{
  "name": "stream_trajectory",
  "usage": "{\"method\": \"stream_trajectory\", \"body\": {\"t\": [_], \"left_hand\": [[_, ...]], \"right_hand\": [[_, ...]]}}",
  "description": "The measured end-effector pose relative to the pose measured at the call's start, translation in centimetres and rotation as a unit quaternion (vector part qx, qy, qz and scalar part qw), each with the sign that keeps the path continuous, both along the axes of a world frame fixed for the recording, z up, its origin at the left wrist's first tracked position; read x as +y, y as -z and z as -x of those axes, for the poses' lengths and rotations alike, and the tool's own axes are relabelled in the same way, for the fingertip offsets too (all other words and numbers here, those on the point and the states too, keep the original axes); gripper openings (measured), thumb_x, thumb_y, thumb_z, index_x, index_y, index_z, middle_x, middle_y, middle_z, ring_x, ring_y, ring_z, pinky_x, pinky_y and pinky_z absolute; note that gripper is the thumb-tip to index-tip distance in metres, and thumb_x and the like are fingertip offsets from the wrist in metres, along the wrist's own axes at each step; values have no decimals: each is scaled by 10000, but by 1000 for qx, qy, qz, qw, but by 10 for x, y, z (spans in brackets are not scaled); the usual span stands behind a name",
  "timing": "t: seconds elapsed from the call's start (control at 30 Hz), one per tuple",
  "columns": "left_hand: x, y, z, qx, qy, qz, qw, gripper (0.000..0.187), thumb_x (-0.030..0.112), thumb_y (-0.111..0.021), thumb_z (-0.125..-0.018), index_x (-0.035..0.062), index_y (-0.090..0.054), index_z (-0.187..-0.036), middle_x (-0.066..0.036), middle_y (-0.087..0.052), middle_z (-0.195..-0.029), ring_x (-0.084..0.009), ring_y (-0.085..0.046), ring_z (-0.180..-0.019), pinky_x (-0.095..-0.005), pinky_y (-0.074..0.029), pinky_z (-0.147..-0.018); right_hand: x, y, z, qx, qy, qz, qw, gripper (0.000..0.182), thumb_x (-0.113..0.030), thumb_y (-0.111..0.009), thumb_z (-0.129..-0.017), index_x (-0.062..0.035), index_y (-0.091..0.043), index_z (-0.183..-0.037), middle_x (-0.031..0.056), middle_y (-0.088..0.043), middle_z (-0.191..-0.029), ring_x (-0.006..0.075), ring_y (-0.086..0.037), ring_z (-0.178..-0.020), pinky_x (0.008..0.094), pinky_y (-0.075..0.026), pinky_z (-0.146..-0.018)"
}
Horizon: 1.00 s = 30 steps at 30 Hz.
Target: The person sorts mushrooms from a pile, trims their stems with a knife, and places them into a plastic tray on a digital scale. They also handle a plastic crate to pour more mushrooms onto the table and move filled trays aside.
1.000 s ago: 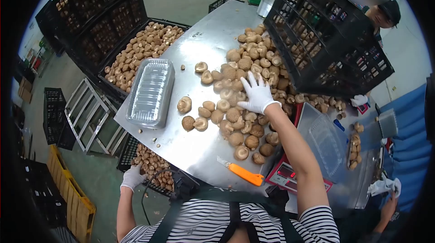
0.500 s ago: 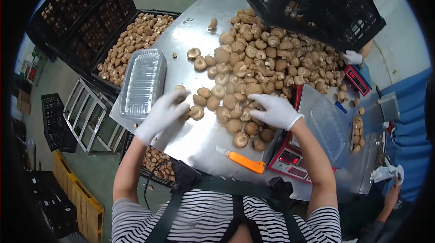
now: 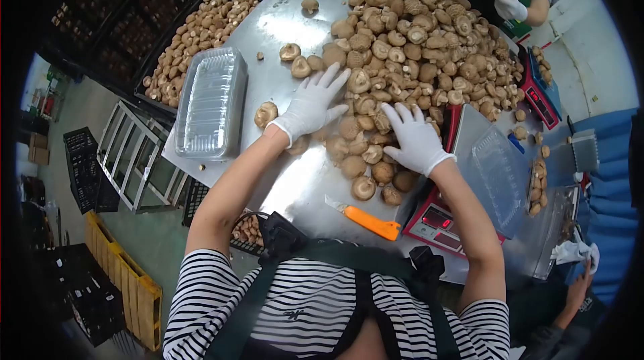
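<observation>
Mushrooms (image 3: 365, 104) lie between left fingers (image 3: 327, 77) and right fingers (image 3: 404, 114) — and beyond them.

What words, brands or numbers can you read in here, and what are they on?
"0", as it appears: red display of the near scale.
Red digits on the far scale: too small and blurred to read.
Dark script on the striped shirt: illegible.
Pale marks on the dark clothing, lower right: too small to read.

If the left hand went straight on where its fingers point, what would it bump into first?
Most likely the brown mushroom at the left edge of the big pile, right by the fingertips of the left hand. They may be touching; depth is unclear here.
</observation>
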<state>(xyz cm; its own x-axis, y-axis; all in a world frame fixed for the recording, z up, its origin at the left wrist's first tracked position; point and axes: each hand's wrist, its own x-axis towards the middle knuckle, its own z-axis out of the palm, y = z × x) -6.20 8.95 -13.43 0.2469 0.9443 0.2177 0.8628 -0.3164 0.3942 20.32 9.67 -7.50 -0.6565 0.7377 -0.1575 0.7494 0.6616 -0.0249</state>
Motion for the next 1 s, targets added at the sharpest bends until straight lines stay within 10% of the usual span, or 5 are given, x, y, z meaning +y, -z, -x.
{"method": "stream_trajectory", "body": {"t": [0.17, 0.33, 0.73, 0.87, 1.0], "left_hand": [[-44, -9, 17, 81, -2, 34, 996, 641, 392, -601, -919, 147, -403, -1477, -232, -219, -1567, -456, -394, -1324, -487, -309, -1132], [-64, -19, 8, -20, -13, -77, 997, 465, 325, -742, -802, 101, -610, -1188, -149, -532, -1313, -379, -431, -1315, -482, -337, -1100], [-56, -17, -45, -172, 81, -4, 982, 267, 163, -709, -810, 60, -561, -1007, -143, -552, -1293, -319, -487, -1286, -419, -370, -1090], [-91, -51, -24, -576, -40, 226, 785, 205, 98, -636, -872, 74, -543, -1053, -88, -578, -1198, -157, -553, -1161, -296, -485, -923], [-120, -25, 12, -650, -82, 278, 702, 246, 229, -611, -882, 115, -547, -1091, -89, -590, -1133, -187, -622, -1004, -312, -540, -809]], "right_hand": [[-11, -13, -14, -12, 33, 15, 999, 920, -318, -735, -793, -107, -228, -1530, 214, -419, -1460, 435, -462, -1276, 472, -440, -1023], [-29, -19, -22, 67, 15, -76, 995, 697, -317, -693, -837, -70, -406, -1423, 193, -476, -1404, 379, -506, -1233, 455, -435, -1008], [-80, -26, -44, 262, 74, -69, 960, 363, -227, -685, -835, -60, -622, -1151, 115, -636, -1147, 306, -583, -1106, 397, -477, -926], [-88, -6, -22, 288, 11, -20, 957, 289, -198, -669, -837, -85, -642, -1101, 87, -650, -1040, 291, -606, -999, 389, -497, -848], [-77, 26, 14, 219, -38, -27, 975, 417, -288, -731, -759, -64, -640, -1099, 95, -617, -1131, 296, -550, -1074, 404, -466, -882]]}}
